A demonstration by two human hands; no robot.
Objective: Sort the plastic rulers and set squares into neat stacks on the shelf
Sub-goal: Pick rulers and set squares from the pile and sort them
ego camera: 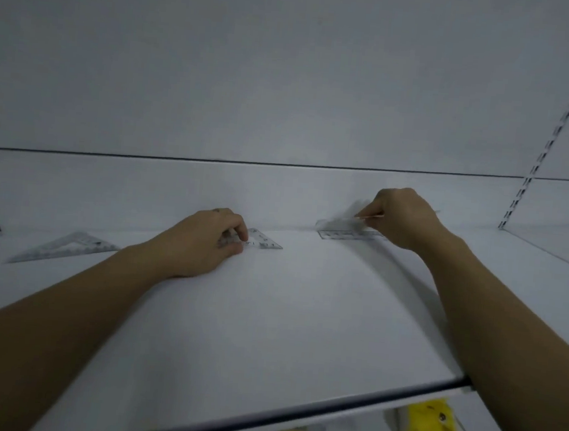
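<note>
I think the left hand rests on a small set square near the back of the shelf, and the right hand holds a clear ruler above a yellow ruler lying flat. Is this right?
Not quite. In the head view the flat ruler under the right hand is clear, not yellow. The rest holds: the left hand rests on a small set square near the back of the shelf, and the right hand pinches a thin clear ruler above it.

White shelf [267, 317]: left hand [201, 242] on small set square [263, 241]; right hand [403, 219] pinching clear ruler [344, 220] above ruler stack [350, 235].
</note>
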